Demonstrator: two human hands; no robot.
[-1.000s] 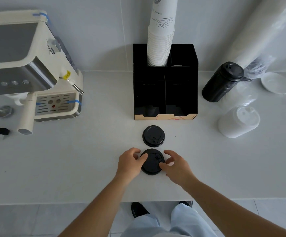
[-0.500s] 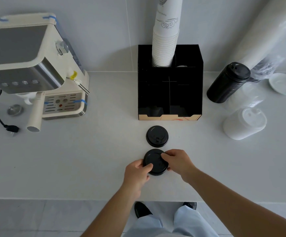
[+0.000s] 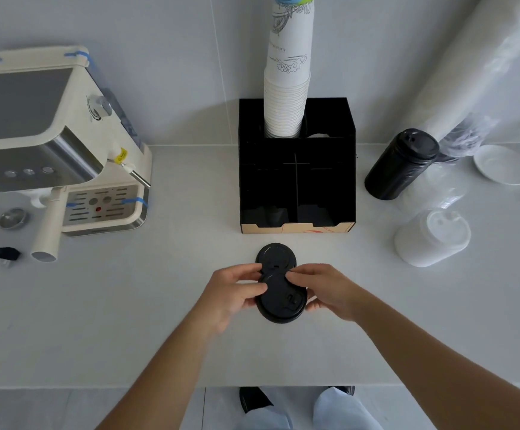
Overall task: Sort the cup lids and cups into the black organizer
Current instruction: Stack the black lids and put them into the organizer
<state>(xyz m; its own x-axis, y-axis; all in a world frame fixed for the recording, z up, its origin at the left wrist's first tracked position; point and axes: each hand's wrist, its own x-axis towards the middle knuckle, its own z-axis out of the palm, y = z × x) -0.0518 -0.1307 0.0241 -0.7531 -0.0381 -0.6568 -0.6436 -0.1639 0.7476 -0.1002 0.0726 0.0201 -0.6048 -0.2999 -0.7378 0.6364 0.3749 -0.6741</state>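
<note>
At six o'clock from the organizer (image 3: 297, 169), both hands, left (image 3: 234, 293) and right (image 3: 324, 290), grip a black lid (image 3: 282, 301) by its rim, likely light, thin, flexible plastic best pinched at opposite edges.

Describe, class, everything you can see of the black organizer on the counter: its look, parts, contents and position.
The black organizer is a boxy, open-topped holder with matte black walls and a tan, cardboard-looking front lip bearing a red mark. Thin black dividers split it into compartments. It stands upright on the white counter, its back close to the wall. A tall stack of white paper cups rises from its rear left compartment. The front compartments are too dark to read. Neither hand touches it; a black lid lies just in front.
</note>
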